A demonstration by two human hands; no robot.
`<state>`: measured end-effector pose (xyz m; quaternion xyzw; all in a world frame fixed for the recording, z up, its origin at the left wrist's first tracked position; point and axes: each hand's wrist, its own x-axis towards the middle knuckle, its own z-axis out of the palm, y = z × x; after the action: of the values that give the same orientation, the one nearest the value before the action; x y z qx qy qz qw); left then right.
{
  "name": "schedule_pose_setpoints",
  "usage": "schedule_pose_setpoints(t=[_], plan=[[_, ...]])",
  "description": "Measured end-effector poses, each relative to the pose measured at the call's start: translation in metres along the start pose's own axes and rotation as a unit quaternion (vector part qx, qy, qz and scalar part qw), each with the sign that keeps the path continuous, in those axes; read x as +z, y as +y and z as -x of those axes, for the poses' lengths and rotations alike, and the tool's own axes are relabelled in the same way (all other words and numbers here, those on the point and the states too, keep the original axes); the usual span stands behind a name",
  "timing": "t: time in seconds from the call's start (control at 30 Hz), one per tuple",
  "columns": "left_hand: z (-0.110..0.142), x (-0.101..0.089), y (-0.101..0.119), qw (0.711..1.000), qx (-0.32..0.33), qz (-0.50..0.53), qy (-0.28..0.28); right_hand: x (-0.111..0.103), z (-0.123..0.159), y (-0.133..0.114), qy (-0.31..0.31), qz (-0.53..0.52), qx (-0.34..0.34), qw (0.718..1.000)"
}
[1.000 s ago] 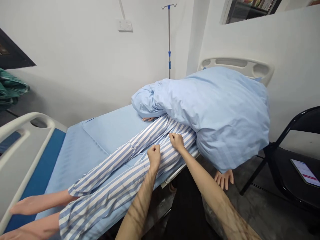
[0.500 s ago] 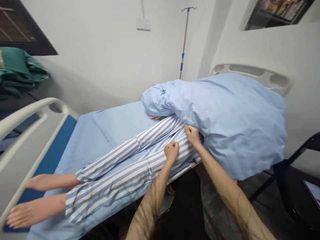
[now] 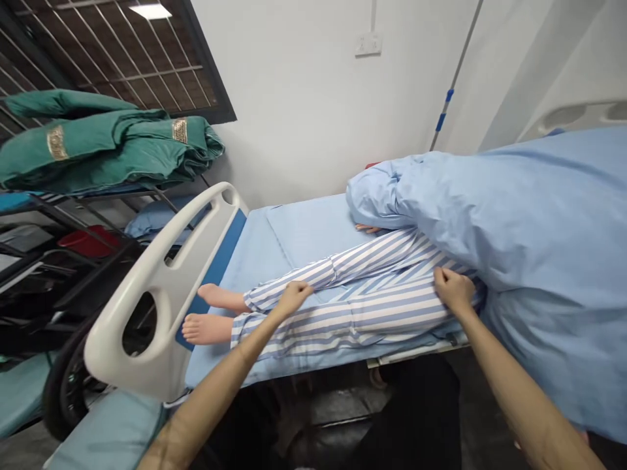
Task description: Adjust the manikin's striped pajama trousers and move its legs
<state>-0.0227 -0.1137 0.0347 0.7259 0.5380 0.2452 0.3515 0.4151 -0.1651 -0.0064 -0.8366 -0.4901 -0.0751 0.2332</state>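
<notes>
Striped trousers [image 3: 392, 313] cover the legs of a mannequin-like figure lying on the bed. Its bare feet [image 3: 208, 328] point toward the footboard. My left hand [image 3: 294, 297] is closed in a fist over the lower legs, nothing visible inside it. Another fist, my right hand [image 3: 454, 289], rests at the upper thigh of the nearer leg, beside the edge of the light blue quilt [image 3: 529, 215]. That quilt hides the figure's upper body. Part of the figure's hand [image 3: 367, 228] pokes out from under it.
A white footboard [image 3: 161, 287] closes the bed's left end, with a wheelchair wheel [image 3: 63, 391] beyond it. Folded green covers [image 3: 112, 143] lie on a rack at the far left. An IV pole [image 3: 445, 108] stands behind the bed against the wall.
My left hand has moved left, from the thigh down toward the lower legs, still in a fist. My right fist stays at the upper thigh. The view has swung left toward the footboard.
</notes>
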Motion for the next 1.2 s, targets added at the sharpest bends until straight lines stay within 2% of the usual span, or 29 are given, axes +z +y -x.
schedule_pose_setpoints(t=[0.07, 0.13, 0.23, 0.3, 0.37, 0.43, 0.47, 0.53, 0.57, 0.63, 0.7, 0.77, 0.83, 0.9, 1.0, 1.1, 1.2], plan=[[0.020, -0.036, -0.031, 0.998, -0.032, -0.008, 0.044, 0.000, 0.001, -0.001, -0.005, 0.010, 0.002, 1.000], [0.041, -0.050, -0.060, 0.995, -0.071, -0.011, 0.075, -0.002, 0.002, -0.003, -0.011, 0.020, 0.008, 1.000], [0.062, -0.042, -0.091, 0.975, -0.130, -0.089, 0.158, -0.007, 0.001, -0.004, -0.029, 0.043, 0.022, 0.998], [0.067, -0.031, -0.101, 0.950, -0.173, -0.158, 0.207, -0.011, -0.001, -0.007, -0.050, 0.060, 0.026, 0.997], [0.065, -0.025, -0.104, 0.937, -0.202, -0.193, 0.208, -0.014, -0.002, -0.016, -0.066, 0.060, 0.018, 0.996], [0.063, -0.024, -0.103, 0.936, -0.210, -0.206, 0.191, -0.015, 0.004, -0.038, -0.061, 0.020, -0.018, 0.998], [0.062, -0.025, -0.102, 0.936, -0.213, -0.212, 0.186, -0.014, 0.010, -0.056, -0.056, -0.017, -0.050, 0.997], [0.062, -0.026, -0.100, 0.933, -0.218, -0.223, 0.180, -0.011, 0.031, -0.107, -0.059, -0.119, -0.138, 0.982], [0.062, -0.027, -0.100, 0.931, -0.221, -0.227, 0.179, -0.010, 0.046, -0.140, -0.078, -0.173, -0.196, 0.962], [0.064, -0.027, -0.098, 0.929, -0.224, -0.236, 0.175, -0.009, 0.079, -0.212, -0.115, -0.264, -0.310, 0.906], [0.065, -0.027, -0.096, 0.926, -0.227, -0.248, 0.170, -0.010, 0.113, -0.284, -0.136, -0.327, -0.390, 0.850], [0.066, -0.028, -0.095, 0.924, -0.230, -0.259, 0.162, -0.008, 0.143, -0.342, -0.151, -0.367, -0.414, 0.819], [0.067, -0.028, -0.095, 0.923, -0.231, -0.268, 0.151, 0.003, 0.169, -0.378, -0.179, -0.381, -0.383, 0.822], [0.067, -0.026, -0.098, 0.925, -0.221, -0.272, 0.144, 0.023, 0.188, -0.392, -0.222, -0.357, -0.320, 0.849], [0.069, -0.022, -0.105, 0.925, -0.215, -0.263, 0.169, 0.058, 0.204, -0.385, -0.275, -0.301, -0.251, 0.878], [0.068, -0.022, -0.107, 0.924, -0.229, -0.221, 0.211, 0.077, 0.205, -0.374, -0.288, -0.302, -0.225, 0.881], [0.059, -0.028, -0.099, 0.935, -0.201, -0.120, 0.266, 0.080, 0.198, -0.374, -0.297, -0.346, -0.183, 0.871]])
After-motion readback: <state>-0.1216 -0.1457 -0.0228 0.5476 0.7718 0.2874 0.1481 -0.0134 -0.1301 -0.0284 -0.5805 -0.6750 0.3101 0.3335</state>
